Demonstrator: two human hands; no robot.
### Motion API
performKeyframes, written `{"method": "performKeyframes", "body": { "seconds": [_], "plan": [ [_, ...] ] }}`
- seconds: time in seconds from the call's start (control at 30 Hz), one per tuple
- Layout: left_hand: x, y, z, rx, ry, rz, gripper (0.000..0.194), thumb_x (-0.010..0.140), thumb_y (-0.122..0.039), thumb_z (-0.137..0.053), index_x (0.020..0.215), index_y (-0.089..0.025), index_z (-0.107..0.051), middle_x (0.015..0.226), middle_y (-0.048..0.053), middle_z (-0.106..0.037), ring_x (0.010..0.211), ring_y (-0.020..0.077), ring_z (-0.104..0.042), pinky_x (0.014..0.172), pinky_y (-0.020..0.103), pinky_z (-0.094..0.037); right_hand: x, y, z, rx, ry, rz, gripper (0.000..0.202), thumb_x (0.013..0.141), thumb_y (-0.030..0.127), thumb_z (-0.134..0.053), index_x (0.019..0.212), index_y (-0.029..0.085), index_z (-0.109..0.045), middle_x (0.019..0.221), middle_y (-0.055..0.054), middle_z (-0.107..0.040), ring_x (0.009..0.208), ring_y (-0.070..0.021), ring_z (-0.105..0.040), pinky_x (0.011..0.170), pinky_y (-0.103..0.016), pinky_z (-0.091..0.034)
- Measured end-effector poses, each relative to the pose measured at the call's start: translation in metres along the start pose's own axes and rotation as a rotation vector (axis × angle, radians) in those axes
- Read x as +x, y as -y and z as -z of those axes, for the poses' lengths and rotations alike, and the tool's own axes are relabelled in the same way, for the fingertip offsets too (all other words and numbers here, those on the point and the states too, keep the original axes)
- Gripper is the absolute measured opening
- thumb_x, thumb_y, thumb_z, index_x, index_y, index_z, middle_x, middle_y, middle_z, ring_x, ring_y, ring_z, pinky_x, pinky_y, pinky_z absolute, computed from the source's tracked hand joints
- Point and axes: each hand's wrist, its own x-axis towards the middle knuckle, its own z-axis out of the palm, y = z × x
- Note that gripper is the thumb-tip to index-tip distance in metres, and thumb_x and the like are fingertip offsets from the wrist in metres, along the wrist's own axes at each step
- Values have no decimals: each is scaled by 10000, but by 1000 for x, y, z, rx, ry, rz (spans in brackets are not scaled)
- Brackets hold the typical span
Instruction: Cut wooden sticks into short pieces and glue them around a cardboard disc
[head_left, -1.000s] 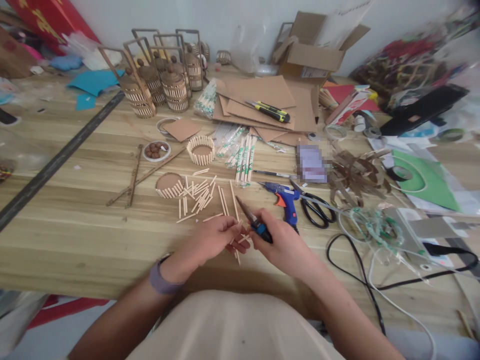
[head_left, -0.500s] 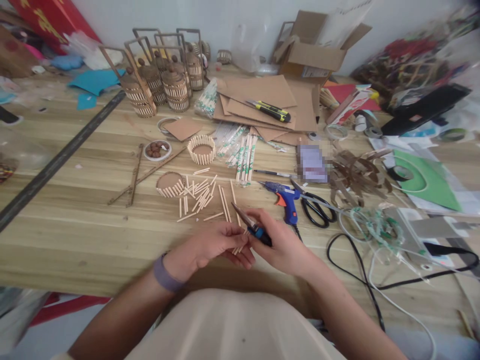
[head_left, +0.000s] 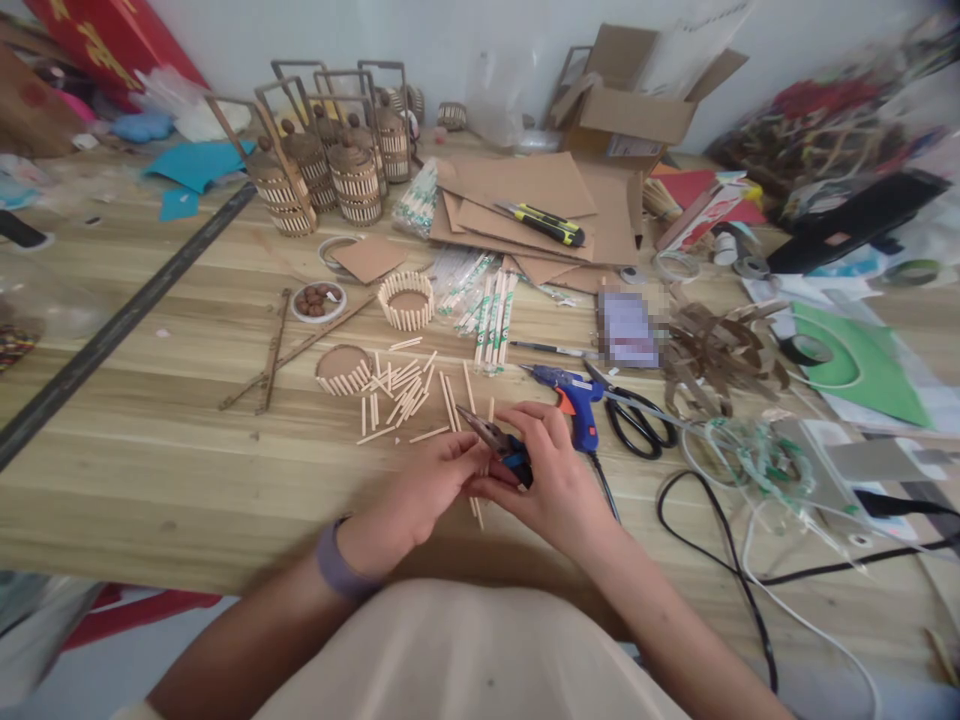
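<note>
Pliers (head_left: 489, 432) with blue and black handles are gripped in my right hand (head_left: 559, 485), jaws pointing up and left. My left hand (head_left: 431, 490) is closed in a pinch beside the jaws. Thin wooden sticks (head_left: 478, 515) poke out below its fingers; where they are pinched is hidden. Just beyond my hands lies a scatter of short cut sticks (head_left: 405, 390), with a few longer ones among them. To their left stands a cardboard disc ringed with upright sticks (head_left: 343, 370), and behind it a second, fuller stick ring (head_left: 406, 300).
A blue glue gun (head_left: 576, 400) and black scissors (head_left: 637, 420) lie right of my hands, near a looped black cable (head_left: 705, 490). Wrapped sticks (head_left: 493, 315), cardboard sheets (head_left: 517, 185) with a utility knife (head_left: 544, 222), and finished lidded baskets (head_left: 354, 180) stand farther back.
The pliers have shifted slightly left and tilted, their jaws now close to my left fingertips. My left hand's lower fingers are no longer spread out below the sticks.
</note>
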Motion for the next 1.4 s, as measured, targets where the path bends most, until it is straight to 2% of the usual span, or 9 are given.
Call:
{"method": "performKeyframes", "body": {
  "seconds": [0.13, 0.27, 0.37, 0.43, 0.57, 0.63, 0.87, 1.13, 1.4],
  "plan": [
    [-5, -3, -3, 90, -35, -24, 292, 822, -456, -667, 799, -168, -623, 806, 32, -700, 800, 188, -655, 764, 301, -499, -1, 0, -2, 25, 7, -11, 572, 767, 324, -766, 1261, 228, -494, 1230, -135, -525, 1179, -313, -585, 882, -425, -569],
    [-10, -8, -1, 153, -4, -33, 366, 831, -526, -651, 846, -161, -626, 813, 46, -700, 836, 212, -668, 786, 324, -503, -4, 0, 9, 168, 62, -110, 584, 738, 465, -779, 1207, 216, -535, 1141, -112, -575, 1055, -277, -624, 839, -395, -554],
    [-13, -10, 4, 184, 13, 2, 410, 822, -557, -655, 858, -151, -613, 792, 52, -698, 779, 205, -680, 768, 336, -519, -9, -4, 29, 277, 201, -281, 452, 808, 571, -659, 1057, 200, -593, 911, -60, -627, 795, -211, -617, 687, -340, -523],
    [-14, -11, 7, 203, 14, 5, 402, 826, -549, -652, 862, -152, -604, 782, 50, -700, 748, 195, -684, 756, 335, -526, -12, -8, 42, 343, 314, -368, 427, 856, 595, -572, 989, 191, -609, 797, -31, -613, 705, -178, -566, 630, -307, -483],
    [-16, -13, 10, 265, 31, 0, 348, 865, -506, -606, 824, -160, -602, 749, 44, -707, 718, 184, -685, 737, 325, -527, -19, -13, 56, 492, 557, -477, 461, 867, 631, -528, 949, 186, -616, 739, -3, -570, 678, -155, -520, 590, -271, -428],
    [-17, -14, 9, 288, 60, 14, 326, 871, -486, -598, 818, -164, -613, 715, 36, -706, 711, 185, -685, 723, 320, -526, -21, -12, 56, 530, 624, -507, 463, 852, 644, -542, 912, 192, -621, 760, -6, -578, 705, -159, -531, 607, -270, -427],
    [-19, -10, 9, 294, 156, 56, 375, 849, -534, -622, 822, -160, -647, 705, 29, -703, 704, 176, -683, 732, 313, -530, -12, 2, 50, 654, 729, -580, 490, 792, 661, -579, 909, 187, -624, 769, -9, -580, 760, -176, -545, 676, -285, -438],
    [-21, -7, 7, 222, 201, 103, 439, 808, -598, -651, 841, -160, -642, 686, 21, -693, 646, 156, -665, 697, 299, -514, -1, 3, 44, 676, 740, -427, 299, 849, 484, -585, 873, 190, -633, 796, -2, -577, 755, -153, -515, 698, -277, -421],
    [-21, -8, 7, 200, 211, 128, 453, 785, -619, -663, 845, -171, -638, 654, 2, -681, 621, 146, -655, 673, 282, -506, -3, -1, 43, 671, 747, -437, 265, 860, 435, -596, 918, 179, -635, 833, -7, -596, 787, -156, -518, 714, -278, -425]
  ]
}}
